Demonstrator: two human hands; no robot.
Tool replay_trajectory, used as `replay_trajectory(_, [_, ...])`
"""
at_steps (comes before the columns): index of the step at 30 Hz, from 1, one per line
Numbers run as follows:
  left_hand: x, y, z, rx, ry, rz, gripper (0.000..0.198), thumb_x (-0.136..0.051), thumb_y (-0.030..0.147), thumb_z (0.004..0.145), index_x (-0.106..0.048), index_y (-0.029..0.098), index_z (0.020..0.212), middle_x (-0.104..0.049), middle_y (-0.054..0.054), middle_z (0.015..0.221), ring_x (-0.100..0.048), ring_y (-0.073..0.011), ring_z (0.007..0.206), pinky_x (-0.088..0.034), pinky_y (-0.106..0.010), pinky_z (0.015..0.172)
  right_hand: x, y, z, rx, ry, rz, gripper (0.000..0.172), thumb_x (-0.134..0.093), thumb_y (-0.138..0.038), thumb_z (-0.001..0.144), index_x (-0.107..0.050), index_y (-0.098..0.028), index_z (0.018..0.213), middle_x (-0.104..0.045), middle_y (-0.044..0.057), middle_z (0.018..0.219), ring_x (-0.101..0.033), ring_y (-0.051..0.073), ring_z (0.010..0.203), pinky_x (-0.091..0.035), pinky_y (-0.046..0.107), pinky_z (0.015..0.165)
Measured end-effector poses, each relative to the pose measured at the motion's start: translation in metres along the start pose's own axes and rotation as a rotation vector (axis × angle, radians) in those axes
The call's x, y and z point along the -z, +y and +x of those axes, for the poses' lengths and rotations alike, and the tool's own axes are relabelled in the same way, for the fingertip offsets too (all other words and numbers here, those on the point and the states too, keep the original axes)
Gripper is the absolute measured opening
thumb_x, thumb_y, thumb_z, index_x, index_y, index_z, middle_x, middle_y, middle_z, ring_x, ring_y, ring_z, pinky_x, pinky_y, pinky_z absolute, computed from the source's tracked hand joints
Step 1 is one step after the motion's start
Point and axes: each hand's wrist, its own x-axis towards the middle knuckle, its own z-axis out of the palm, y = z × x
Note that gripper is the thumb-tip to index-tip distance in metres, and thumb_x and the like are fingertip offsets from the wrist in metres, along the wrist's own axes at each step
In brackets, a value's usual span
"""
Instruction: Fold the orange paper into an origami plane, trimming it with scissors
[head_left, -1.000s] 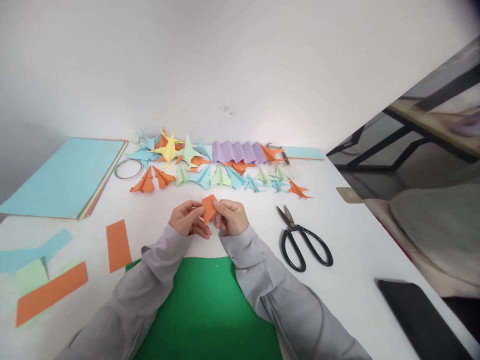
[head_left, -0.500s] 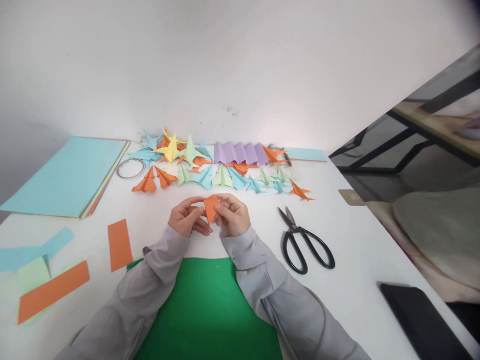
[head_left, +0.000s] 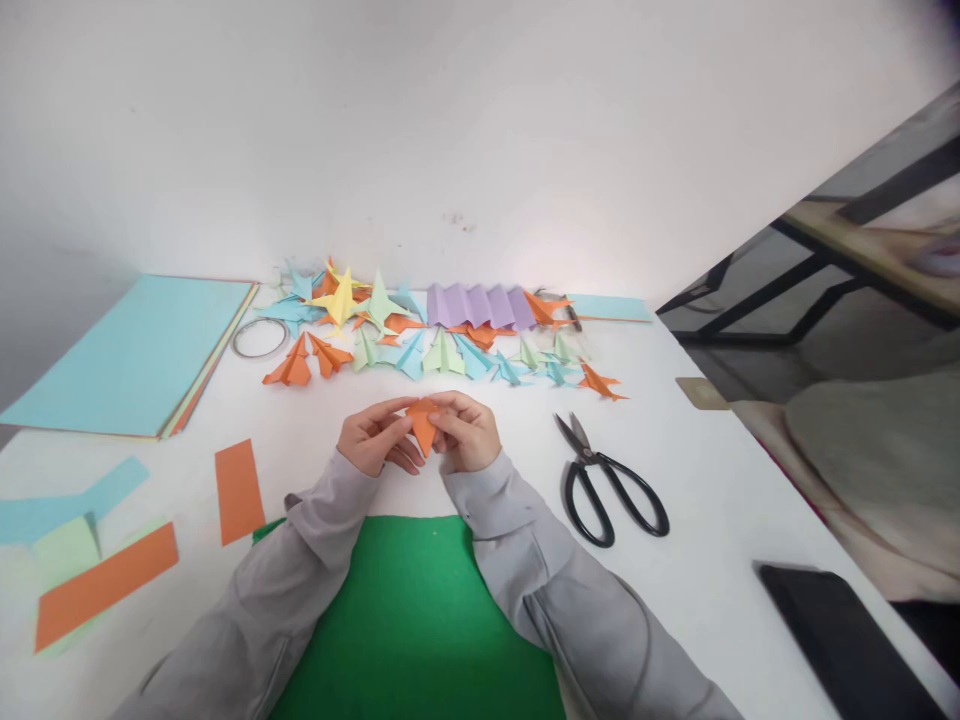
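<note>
A small piece of folded orange paper (head_left: 424, 428) is held up between my two hands, above the white table and just past the far edge of the green sheet (head_left: 420, 610). It narrows to a point at the bottom. My left hand (head_left: 377, 437) pinches its left side between thumb and fingers. On the other side, my right hand (head_left: 466, 430) grips it with thumb and bent fingers. The fingertips partly cover the paper, so its inner folds are hidden.
Folded paper planes (head_left: 444, 354) in several colours line the wall, with a pleated purple paper (head_left: 480, 307) among them. Black-handled scissors (head_left: 592, 460) lie to the right, near a black flat object (head_left: 840, 630). Orange strips (head_left: 239, 490) and a paper stack (head_left: 142, 350) are at left.
The folded orange paper has turned and tilted between my fingers, its point now lower and more to the right. Both hands stay in nearly the same place.
</note>
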Motion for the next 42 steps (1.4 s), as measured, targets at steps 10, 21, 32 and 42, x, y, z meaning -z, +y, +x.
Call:
replay_trajectory(10, [-0.002, -0.001, 0.001, 0.001, 0.014, -0.03, 0.053, -0.077, 0.032, 0.055, -0.06, 0.009, 0.1, -0.061, 0.001, 0.052, -0.061, -0.016, 0.042, -0.051, -0.025, 0.037, 0.0, -0.003, 0.0, -0.007, -0.044, 0.042, 0.019, -0.066, -0.026, 0.059, -0.065, -0.017, 0.075, -0.054, -0.006, 0.037, -0.04, 0.007, 0.028, -0.026, 0.019, 0.032])
replay_trajectory(21, [-0.003, -0.002, 0.001, 0.005, 0.119, 0.003, 0.041, -0.078, 0.037, 0.053, -0.059, 0.011, 0.078, -0.063, 0.0, 0.048, -0.059, -0.0155, 0.037, -0.05, -0.024, 0.035, -0.001, 0.002, -0.002, 0.057, -0.054, -0.071, 0.012, -0.068, -0.023, 0.059, -0.068, -0.018, 0.07, -0.053, -0.005, 0.036, -0.041, 0.007, 0.028, -0.026, 0.019, 0.03])
replay_trajectory(32, [-0.003, -0.005, -0.001, -0.094, 0.147, 0.028, 0.024, -0.072, 0.028, 0.06, -0.07, 0.011, 0.077, -0.062, 0.0, 0.044, -0.058, -0.0123, 0.038, -0.052, -0.023, 0.04, 0.002, 0.002, -0.001, 0.048, -0.075, -0.019, 0.024, -0.062, -0.04, 0.07, -0.063, -0.016, 0.068, -0.053, -0.004, 0.036, -0.041, 0.007, 0.029, -0.028, 0.02, 0.033])
replay_trajectory(42, [-0.004, -0.01, -0.002, -0.241, 0.163, 0.1, 0.021, -0.067, 0.026, 0.066, -0.068, 0.011, 0.081, -0.061, 0.002, 0.046, -0.057, -0.011, 0.038, -0.051, -0.023, 0.039, -0.004, 0.002, -0.003, -0.005, -0.084, -0.221, 0.043, -0.065, -0.055, 0.063, -0.049, -0.017, 0.052, -0.047, -0.005, 0.031, -0.037, 0.005, 0.025, -0.023, 0.017, 0.028])
